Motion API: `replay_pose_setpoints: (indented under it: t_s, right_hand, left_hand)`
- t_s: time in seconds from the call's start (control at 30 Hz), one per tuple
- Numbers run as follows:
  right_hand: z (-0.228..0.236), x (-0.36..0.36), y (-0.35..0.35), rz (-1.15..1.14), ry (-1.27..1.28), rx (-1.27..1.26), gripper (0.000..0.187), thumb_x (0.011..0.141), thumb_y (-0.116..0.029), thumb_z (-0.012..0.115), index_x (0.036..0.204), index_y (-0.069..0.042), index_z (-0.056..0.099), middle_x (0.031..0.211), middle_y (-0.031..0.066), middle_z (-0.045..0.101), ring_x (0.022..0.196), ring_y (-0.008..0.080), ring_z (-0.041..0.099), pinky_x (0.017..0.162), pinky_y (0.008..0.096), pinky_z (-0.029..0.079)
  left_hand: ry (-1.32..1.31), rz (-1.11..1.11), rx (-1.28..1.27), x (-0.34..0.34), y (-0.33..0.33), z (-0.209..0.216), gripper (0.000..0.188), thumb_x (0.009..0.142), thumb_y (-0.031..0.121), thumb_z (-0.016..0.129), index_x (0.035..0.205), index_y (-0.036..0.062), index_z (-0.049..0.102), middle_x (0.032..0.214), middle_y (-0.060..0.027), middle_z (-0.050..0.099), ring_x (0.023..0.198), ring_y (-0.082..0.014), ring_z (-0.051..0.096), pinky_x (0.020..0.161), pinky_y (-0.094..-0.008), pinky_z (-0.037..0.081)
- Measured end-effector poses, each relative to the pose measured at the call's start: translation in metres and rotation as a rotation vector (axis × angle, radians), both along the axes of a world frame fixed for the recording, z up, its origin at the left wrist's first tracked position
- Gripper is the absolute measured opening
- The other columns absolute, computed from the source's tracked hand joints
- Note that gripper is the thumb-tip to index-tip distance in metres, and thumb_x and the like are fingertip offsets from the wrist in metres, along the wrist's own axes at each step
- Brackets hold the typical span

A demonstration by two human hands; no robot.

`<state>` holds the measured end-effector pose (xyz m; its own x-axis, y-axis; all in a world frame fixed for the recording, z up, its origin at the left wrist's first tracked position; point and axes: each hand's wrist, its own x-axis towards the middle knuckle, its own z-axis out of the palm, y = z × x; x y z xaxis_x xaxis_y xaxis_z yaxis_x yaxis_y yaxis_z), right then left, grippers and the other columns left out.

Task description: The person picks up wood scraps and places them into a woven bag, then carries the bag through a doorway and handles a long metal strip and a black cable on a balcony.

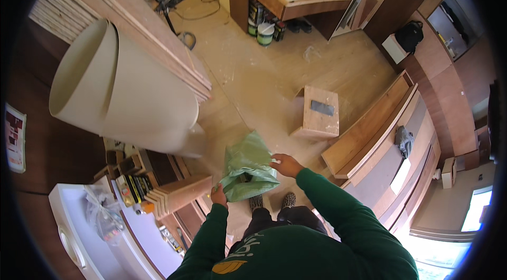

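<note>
A pale green woven sack [248,156] hangs in front of my body, its mouth gaping toward me with a dark inside. My left hand [219,196] grips the sack's edge at the lower left. On the other side, my right hand [287,165] pinches the rim at the upper right. Whatever lies inside the sack is too dark to make out. Below it, my shoes stand on the floor.
A large roll of beige sheet [153,95] leans against stacked boards [174,63] at the left. A wooden box stool [319,113] stands ahead to the right, near long wooden panels [369,127]. Paint buckets [265,33] sit under the far desk [296,5]. A white drawer [68,195] lies lower left.
</note>
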<state>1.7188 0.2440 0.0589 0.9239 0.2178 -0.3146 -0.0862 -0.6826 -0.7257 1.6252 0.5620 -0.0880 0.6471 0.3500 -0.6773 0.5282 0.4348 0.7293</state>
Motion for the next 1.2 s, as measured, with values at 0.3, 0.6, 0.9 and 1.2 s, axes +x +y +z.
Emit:
replay_pose_setpoints:
  t_s: [0.3,0.6,0.9,1.2]
  right_hand:
    - [-0.082,-0.150,-0.293,0.178,0.074,-0.729,0.028,0.093,-0.027,0.048,0.090,-0.004,0.065,0.084,0.0155,0.068,0.082,0.0326,0.065,0.074,0.0450,0.052]
    - [-0.110,-0.284,-0.381,-0.199,1.184,-0.439,0.039,0.092,-0.041,0.051,0.104,-0.008,0.068,0.104,0.0076,0.070,0.097,0.0241,0.067,0.080,0.0373,0.053]
    - [-0.093,-0.017,-0.409,0.158,0.501,-0.473,0.030,0.091,-0.036,0.055,0.094,-0.010,0.069,0.087,0.0024,0.070,0.075,0.0191,0.069,0.067,0.0343,0.054]
    - [-0.020,0.239,-0.386,-0.802,0.258,0.115,0.018,0.072,0.000,0.074,0.078,-0.004,0.058,0.067,0.0083,0.062,0.053,0.0175,0.062,0.047,0.0301,0.049]
  left_hand:
    - [-0.311,0.062,-0.320,0.131,-0.025,0.093,0.029,0.098,0.026,0.052,0.117,0.0040,0.051,0.112,-0.0120,0.060,0.099,-0.0285,0.062,0.087,-0.0426,0.051]
    - [-0.485,0.032,-0.342,0.299,-0.142,0.227,0.020,0.098,0.020,0.052,0.111,0.0049,0.052,0.105,-0.0101,0.060,0.097,-0.0256,0.061,0.087,-0.0429,0.050]
    - [-0.608,0.081,-0.247,0.428,-0.193,0.316,0.014,0.097,0.019,0.053,0.104,0.0060,0.052,0.093,-0.0069,0.059,0.087,-0.0223,0.060,0.082,-0.0401,0.050]
    - [-0.708,0.075,-0.406,0.583,-0.152,0.373,0.015,0.097,0.023,0.054,0.101,0.0081,0.051,0.092,-0.0081,0.059,0.084,-0.0245,0.062,0.077,-0.0428,0.053]
